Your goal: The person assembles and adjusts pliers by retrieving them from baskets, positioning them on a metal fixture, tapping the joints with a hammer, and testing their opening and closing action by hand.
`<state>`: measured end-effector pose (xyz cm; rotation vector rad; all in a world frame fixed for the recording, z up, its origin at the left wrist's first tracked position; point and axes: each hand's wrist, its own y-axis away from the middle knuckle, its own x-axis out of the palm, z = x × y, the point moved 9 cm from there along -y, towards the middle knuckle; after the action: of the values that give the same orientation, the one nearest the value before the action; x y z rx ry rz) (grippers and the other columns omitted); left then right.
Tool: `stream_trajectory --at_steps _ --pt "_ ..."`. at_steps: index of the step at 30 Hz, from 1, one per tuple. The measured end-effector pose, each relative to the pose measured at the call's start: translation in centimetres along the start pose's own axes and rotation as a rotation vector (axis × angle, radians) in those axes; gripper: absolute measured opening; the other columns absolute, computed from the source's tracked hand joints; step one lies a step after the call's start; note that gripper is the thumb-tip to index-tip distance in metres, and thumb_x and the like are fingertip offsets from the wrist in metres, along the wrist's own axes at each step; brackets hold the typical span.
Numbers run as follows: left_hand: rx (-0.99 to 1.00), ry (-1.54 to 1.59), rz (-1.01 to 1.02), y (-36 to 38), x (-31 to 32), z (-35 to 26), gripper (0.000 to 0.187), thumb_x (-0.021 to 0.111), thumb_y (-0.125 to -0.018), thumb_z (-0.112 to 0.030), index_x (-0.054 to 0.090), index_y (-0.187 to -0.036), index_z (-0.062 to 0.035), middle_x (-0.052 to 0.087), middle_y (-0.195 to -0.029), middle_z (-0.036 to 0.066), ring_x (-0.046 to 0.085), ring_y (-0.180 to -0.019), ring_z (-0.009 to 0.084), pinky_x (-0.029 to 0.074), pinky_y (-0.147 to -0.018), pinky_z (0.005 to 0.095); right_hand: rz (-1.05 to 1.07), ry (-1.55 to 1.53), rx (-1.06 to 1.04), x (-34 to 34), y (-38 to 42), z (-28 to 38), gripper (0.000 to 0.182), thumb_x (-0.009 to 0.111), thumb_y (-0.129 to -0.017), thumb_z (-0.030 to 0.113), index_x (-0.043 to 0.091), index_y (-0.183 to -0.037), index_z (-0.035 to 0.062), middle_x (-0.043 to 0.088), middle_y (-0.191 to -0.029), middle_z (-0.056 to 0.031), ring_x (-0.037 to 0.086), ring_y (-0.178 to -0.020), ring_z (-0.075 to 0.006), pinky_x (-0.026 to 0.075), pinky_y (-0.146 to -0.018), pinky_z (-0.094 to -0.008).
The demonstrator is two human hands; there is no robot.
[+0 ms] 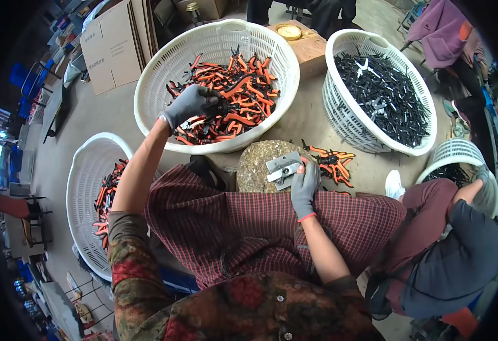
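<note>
My left hand, in a grey glove, is over a large white basket full of orange-and-black hand tools that look like pruning shears. Its fingers are curled round the dark end of one of these shears; part of the grip is hidden. My right hand, also gloved, grips the right edge of a metal plate with a small light block on it. Under the plate is a round, rough stone. Just beyond my right hand, several more shears lie in a pile.
A white basket of black tool parts stands at the right, and another with orange-and-black tools at the left. A co-worker sits close on my right, one gloved hand at a tipped basket. Cardboard leans behind.
</note>
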<state>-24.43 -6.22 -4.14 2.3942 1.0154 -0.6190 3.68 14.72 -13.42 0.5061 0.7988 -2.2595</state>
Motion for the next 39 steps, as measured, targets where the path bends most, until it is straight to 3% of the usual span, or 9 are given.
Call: stream_trajectory --at_steps 4,6,10,16,22,24,28,33,39 --pt "0.426 -0.068 0.044 9.0 3.3 -11.0 0.02 0.059 -0.088 -0.012 0.063 -0.104 0.0 0.065 -0.079 0.002 0.055 -0.072 0.0062 0.047 -0.067 0.0246 0.061 -0.265 0.061 -0.6 -0.1 -0.5 0.028 0.043 -0.092 0.023 0.056 -0.104 0.001 0.058 -0.098 -0.0145 0.055 -0.088 -0.0284 0.042 -0.078 -0.0391" --pt "0.753 -0.286 0.009 13.7 5.9 -16.3 0.024 0.059 -0.078 -0.001 0.063 -0.101 -0.0035 0.06 -0.073 0.01 0.059 -0.068 0.0241 0.045 -0.07 0.033 0.154 -0.473 0.118 -3.0 0.0 1.5 0.03 0.04 -0.095 0.023 0.056 -0.106 0.0001 0.06 -0.097 -0.0107 0.057 -0.084 -0.0244 0.044 -0.077 -0.0358" --pt "1.17 -0.555 0.122 20.5 11.3 -23.6 0.041 0.058 -0.066 -0.002 0.061 -0.106 -0.0087 0.063 -0.091 0.003 0.061 -0.081 0.0195 0.044 -0.076 0.0342 0.96 -1.643 0.897 -3.2 6.5 5.9 0.065 0.022 -0.097 0.049 0.052 -0.114 -0.0058 0.063 -0.101 -0.0174 0.064 -0.083 -0.0263 0.052 -0.076 -0.037" --pt "1.436 -0.668 0.068 23.8 15.8 -26.8 0.037 0.07 -0.065 -0.014 0.061 -0.1 -0.0146 0.062 -0.09 -0.001 0.061 -0.086 0.0163 0.046 -0.081 0.0372 1.296 -1.382 0.427 -9.6 7.3 7.8 0.058 0.042 -0.091 0.053 0.057 -0.102 -0.0029 0.062 -0.072 -0.0108 0.057 -0.048 -0.0148 0.047 -0.045 -0.0244" --pt "0.824 -0.227 -0.102 15.5 13.7 -22.5 0.046 0.059 -0.084 -0.016 0.048 -0.128 -0.003 0.053 -0.121 0.016 0.051 -0.111 0.0279 0.041 -0.091 0.036 0.544 -1.257 0.609 -12.4 5.0 5.5 0.036 0.04 -0.097 0.034 0.055 -0.088 0.002 0.045 -0.054 0.0004 0.041 -0.041 -0.0084 0.033 -0.039 -0.022" --pt "0.445 0.348 0.203 13.2 16.3 -18.7 0.038 0.043 -0.096 -0.015 0.044 -0.13 0.0018 0.054 -0.122 0.015 0.057 -0.102 0.0191 0.044 -0.089 0.0306 0.308 -1.066 0.525 -13.8 3.8 2.4 0.033 0.039 -0.097 0.03 0.055 -0.087 0.0032 0.048 -0.053 -0.0004 0.043 -0.039 -0.0077 0.033 -0.038 -0.0217" --pt "0.081 0.421 0.708 14.1 25.6 -13.5 0.059 0.04 -0.095 -0.046 0.048 -0.123 0.0063 0.063 -0.095 0.013 0.063 -0.077 0.0173 0.052 -0.07 0.0279 0.074 -0.934 0.532 -15.7 3.1 1.4 0.029 0.04 -0.097 0.027 0.053 -0.09 0.0027 0.046 -0.055 0.0003 0.043 -0.043 -0.0072 0.035 -0.042 -0.0209" --pt "0.063 0.454 0.689 13.8 25.4 -14.3 0.032 0.034 -0.095 -0.018 0.055 -0.092 0.0062 0.062 -0.071 0.013 0.06 -0.055 0.0172 0.051 -0.055 0.0257 0.234 -0.718 0.419 -14.4 2.8 2.4 0.024 0.043 -0.096 0.02 0.056 -0.093 -0.0009 0.049 -0.057 0.0009 0.043 -0.043 -0.0035 0.035 -0.041 -0.0171" --pt "0.208 0.408 0.107 10.2 17.9 -13.2 0.044 0.041 -0.097 -0.038 0.058 -0.098 0.0032 0.06 -0.065 0.006 0.057 -0.049 0.0125 0.045 -0.048 0.0226 0.095 -0.882 0.52 -16.3 1.8 0.6 0.025 0.04 -0.097 0.018 0.055 -0.091 -0.0005 0.048 -0.057 0.0007 0.042 -0.042 -0.0039 0.035 -0.04 -0.0178"
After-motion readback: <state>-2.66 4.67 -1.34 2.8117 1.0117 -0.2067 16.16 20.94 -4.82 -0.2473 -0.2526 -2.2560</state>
